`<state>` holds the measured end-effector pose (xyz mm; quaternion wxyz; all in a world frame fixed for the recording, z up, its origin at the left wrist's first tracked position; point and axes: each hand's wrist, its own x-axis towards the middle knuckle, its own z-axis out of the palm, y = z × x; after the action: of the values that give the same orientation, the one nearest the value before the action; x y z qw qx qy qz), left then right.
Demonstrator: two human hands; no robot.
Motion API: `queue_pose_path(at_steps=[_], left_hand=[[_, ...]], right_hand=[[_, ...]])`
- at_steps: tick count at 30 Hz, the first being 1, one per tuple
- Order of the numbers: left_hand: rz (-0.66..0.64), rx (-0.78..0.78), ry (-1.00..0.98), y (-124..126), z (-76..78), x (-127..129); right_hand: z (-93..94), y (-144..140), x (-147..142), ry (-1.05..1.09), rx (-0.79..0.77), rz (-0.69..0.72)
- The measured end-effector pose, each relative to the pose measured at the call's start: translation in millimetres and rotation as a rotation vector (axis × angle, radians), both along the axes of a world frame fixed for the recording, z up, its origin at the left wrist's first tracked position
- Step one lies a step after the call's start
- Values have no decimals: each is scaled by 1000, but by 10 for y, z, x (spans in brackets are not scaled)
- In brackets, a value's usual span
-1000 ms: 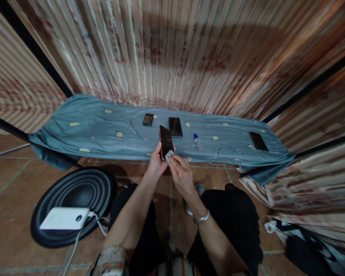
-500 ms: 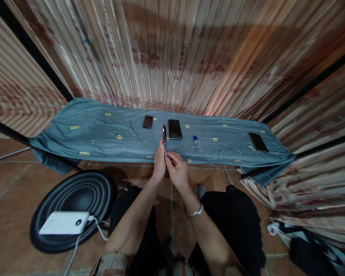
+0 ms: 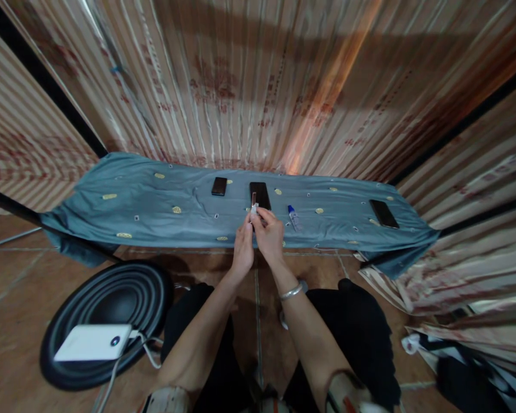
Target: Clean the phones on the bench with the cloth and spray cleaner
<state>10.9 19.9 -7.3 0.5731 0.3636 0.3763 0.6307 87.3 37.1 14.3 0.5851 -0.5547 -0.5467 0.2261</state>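
Bare blue-grey cloth gave a wide passage left of the small black device, and a second open stretch ran between the blue-capped bottle and the black phone near the right end. Directly beyond the left hand and right hand, a flat dark smartphone obstructed the forward path, the bottle lying near the right hand's outer side. Striped curtain bounded the far edge; slanting black poles hemmed both ends.
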Motion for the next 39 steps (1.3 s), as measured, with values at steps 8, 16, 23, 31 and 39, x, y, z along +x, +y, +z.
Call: queue_pose_path(at_steps=[8,16,23,31,39], left_hand=[[-37,21,288,64,-34,-51],[-44,41,302,50,4,-68],[-54,-124,70,45,34,9],[-297,-314,-277,-85,176,-18],[-400,-470,-382,-106,306,-27]], right_hand=[[-58,-122,-2,-412,92,7],[-92,-243,59,-642,180,50],[101,199,263,-632,173,96],[99,471,427,-460,104,170],[5,571,652,-242,-10,167]])
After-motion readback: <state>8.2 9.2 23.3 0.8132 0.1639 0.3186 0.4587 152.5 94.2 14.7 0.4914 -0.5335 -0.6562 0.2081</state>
